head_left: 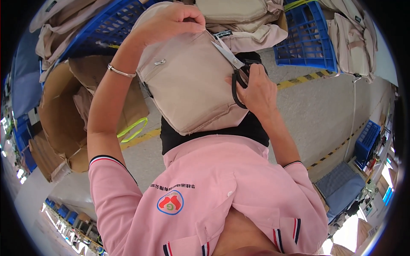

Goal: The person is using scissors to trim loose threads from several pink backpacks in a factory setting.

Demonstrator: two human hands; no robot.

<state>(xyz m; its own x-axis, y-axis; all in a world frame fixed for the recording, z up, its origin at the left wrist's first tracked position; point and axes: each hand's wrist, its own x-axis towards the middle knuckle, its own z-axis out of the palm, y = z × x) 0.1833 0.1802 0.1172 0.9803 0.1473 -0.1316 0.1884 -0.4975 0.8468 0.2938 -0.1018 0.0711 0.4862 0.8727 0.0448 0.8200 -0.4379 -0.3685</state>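
Observation:
A beige fabric bag [188, 81] with a metal zipper pull [160, 62] lies across my lap, over black trousers. My left hand [181, 21], a bracelet on its wrist, is closed at the bag's far edge, thumb and fingers pinched together on it. Whether a thread is also between the fingertips is too small to tell. Scissors [235, 64] with black handles are in my right hand [258, 91], at the bag's right side. Their blades are parted and point up and left, toward the edge near my left hand.
More beige bags [239, 13] are piled just beyond my lap. Blue plastic crates [305, 38] stand at the far right and far left [100, 38]. An open cardboard box [57, 111] sits at my left, near a yellow-green strap [133, 130]. Yellow-black tape [305, 80] marks the floor.

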